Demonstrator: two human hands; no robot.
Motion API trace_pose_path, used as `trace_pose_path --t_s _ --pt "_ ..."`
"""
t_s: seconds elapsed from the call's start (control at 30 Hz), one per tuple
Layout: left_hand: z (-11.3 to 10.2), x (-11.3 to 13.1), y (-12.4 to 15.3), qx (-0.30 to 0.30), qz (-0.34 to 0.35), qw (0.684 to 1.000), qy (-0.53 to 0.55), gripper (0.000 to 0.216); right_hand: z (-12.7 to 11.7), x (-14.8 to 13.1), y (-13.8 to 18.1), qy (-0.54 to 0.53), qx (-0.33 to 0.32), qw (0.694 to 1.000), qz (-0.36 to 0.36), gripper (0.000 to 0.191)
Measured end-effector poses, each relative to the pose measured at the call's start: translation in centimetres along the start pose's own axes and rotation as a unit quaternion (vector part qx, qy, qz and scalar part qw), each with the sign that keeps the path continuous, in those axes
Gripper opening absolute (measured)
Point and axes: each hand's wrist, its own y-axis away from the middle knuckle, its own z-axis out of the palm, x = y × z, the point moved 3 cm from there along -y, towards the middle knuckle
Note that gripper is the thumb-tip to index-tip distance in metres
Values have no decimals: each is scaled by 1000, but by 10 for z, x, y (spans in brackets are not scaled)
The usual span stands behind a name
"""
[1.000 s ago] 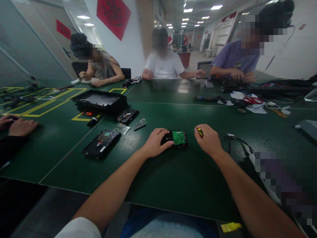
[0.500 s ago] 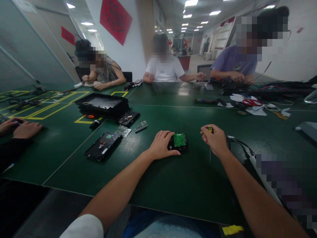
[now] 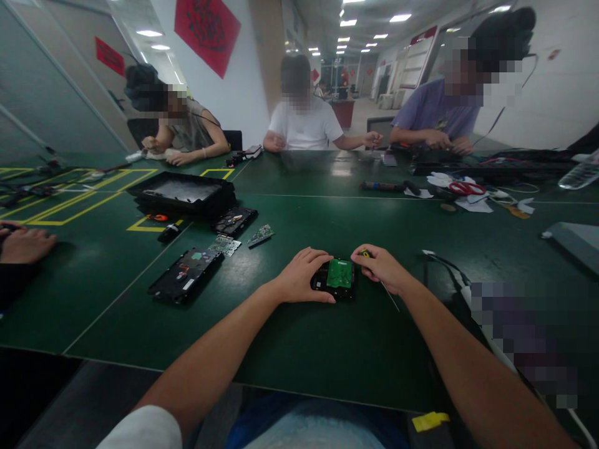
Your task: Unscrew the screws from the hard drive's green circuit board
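Observation:
A black hard drive [image 3: 345,292] with a green circuit board [image 3: 340,273] on top lies on the table in front of me. My left hand [image 3: 306,276] grips its left side, thumb along the near edge and fingers at the far edge. In my right hand [image 3: 381,268] is a screwdriver [image 3: 365,254] with a yellow and black handle, its thin shaft pointing back down toward me. The right fingertips are close to the drive's right edge; whether they touch it I cannot tell.
Left of the drive lie a black casing part [image 3: 187,274], loose circuit boards [image 3: 226,244] and a large black tray [image 3: 185,194]. Red scissors [image 3: 467,186] lie at the back right, cables [image 3: 449,265] nearer. Several people sit around the table; another person's hand [image 3: 28,244] rests at left.
My right hand has moved left with the screwdriver, up to the drive's right side, and the shaft has tilted from vertical. My left hand stays on the drive. The view has shifted slightly.

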Motion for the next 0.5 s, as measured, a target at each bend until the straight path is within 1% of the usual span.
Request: trace_pose_path --t_s 0.2,0.33,0.5 --pt "-2 4 2 -13 -4 1000 3 101 9 -6 5 50 -7 999 -3 21" --pt "-3 6 5 -15 3 1000 2 89 9 -7 6 69 -1 998 -3 21" --pt "-7 9 9 -9 9 999 38 69 9 -8 6 74 -6 997 0 22"
